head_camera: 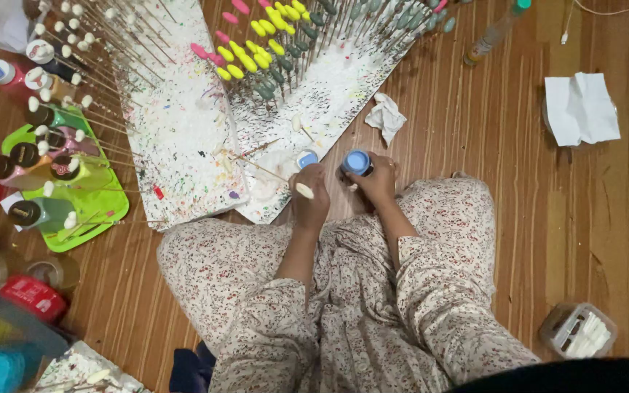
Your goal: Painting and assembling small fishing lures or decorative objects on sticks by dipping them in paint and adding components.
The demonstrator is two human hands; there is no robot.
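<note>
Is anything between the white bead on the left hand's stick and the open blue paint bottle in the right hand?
Nothing visible does. The white bead by the left hand has clear space to the blue paint bottle in the right hand.

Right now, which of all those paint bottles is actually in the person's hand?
The small blue bottle, held in the right hand just above the knees. The other paint bottles stand untouched on and around the green tray far to the left.
</note>
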